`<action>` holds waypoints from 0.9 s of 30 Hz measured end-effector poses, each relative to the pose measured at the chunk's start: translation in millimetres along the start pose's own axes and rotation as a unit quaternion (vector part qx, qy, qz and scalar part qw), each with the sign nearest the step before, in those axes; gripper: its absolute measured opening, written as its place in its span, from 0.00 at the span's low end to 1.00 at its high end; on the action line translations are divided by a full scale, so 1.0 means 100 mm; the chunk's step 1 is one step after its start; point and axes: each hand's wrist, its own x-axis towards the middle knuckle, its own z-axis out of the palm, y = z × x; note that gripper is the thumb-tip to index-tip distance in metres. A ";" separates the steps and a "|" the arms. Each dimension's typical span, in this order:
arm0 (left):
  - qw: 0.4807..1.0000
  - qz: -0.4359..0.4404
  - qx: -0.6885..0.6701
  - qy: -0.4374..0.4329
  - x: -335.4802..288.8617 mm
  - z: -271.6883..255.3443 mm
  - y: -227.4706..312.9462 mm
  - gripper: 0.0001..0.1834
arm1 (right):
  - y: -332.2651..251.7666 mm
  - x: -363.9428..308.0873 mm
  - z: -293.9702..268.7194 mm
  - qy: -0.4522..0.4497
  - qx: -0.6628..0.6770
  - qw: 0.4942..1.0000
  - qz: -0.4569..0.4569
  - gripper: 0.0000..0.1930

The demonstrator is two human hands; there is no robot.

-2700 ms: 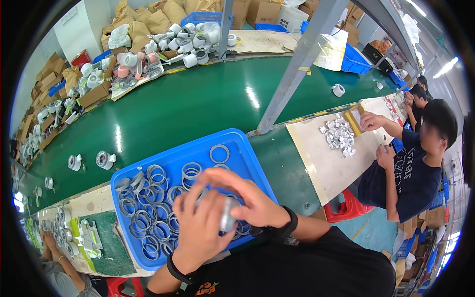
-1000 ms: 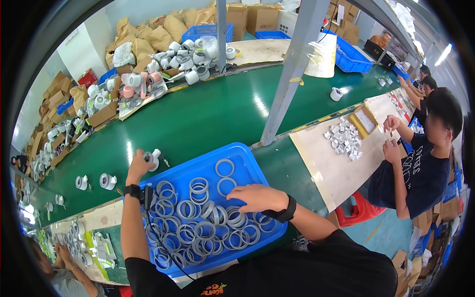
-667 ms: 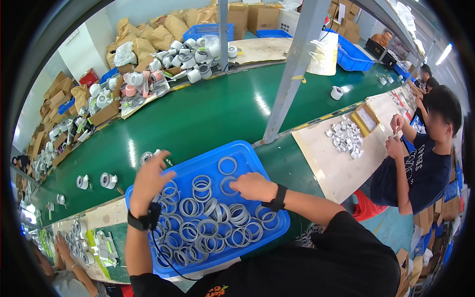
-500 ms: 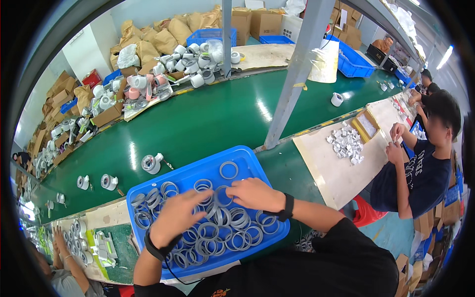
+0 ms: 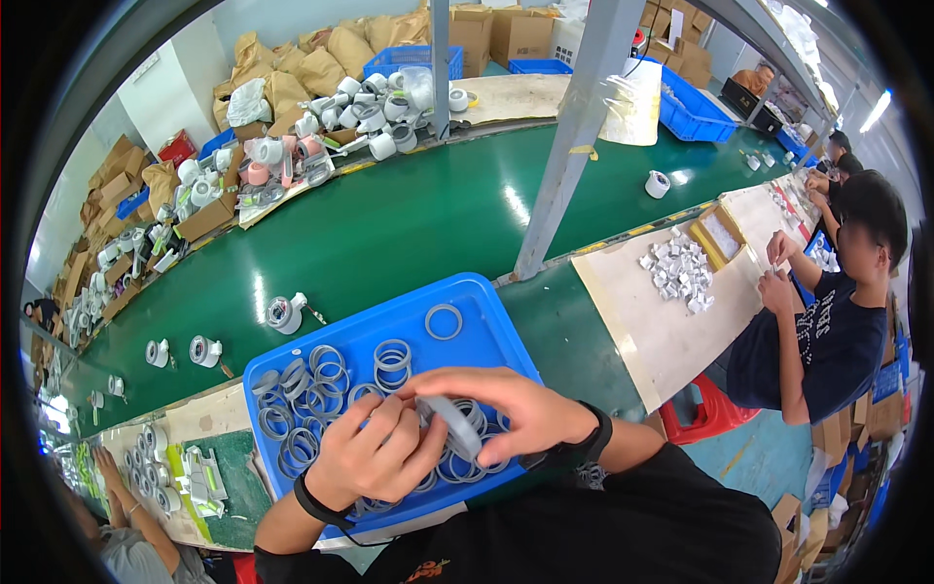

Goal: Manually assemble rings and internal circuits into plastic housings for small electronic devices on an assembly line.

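Above a shallow blue tray [image 5: 477, 321], a grey plastic ring [image 5: 455, 426] is held tilted, nearly edge-on. My right hand [image 5: 520, 409] grips it between the thumb and the fingers stretched over its top. Curled fingers of my left hand [image 5: 375, 453] close on the ring's left side; their tips are partly hidden. Many loose grey rings [image 5: 326, 365] lie in the tray beneath and around my hands, some overlapping. One single ring [image 5: 444, 321] rests apart near the tray's far side. Each wrist wears a black band.
Beyond the tray runs a green conveyor belt [image 5: 389, 234] carrying white-and-grey round housings [image 5: 285, 314]. A grey metal post [image 5: 574, 146] stands right of the tray. A co-worker [image 5: 827, 302] sits at right by a pile of small white parts [image 5: 678, 273]. Another person's hands [image 5: 117, 482] are at lower left.
My right hand has lifted a ring from the tray and brought it nearer to me. My left hand has moved from open above the rings to closing on that ring.
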 end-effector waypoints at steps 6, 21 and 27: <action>0.974 -0.103 -0.147 0.140 -0.02 0.02 0.03 0.15 | -0.10 -0.07 0.10 -0.005 0.029 0.999 -0.038 0.33; 0.987 -0.088 -0.137 -0.006 0.11 -0.05 0.06 0.17 | -0.08 -0.06 0.10 -0.019 -0.141 0.987 -0.071 0.38; 0.929 -0.272 -0.190 -0.163 -0.11 -0.12 -0.10 0.35 | -0.01 -0.05 -0.27 0.022 -0.226 0.974 0.021 0.35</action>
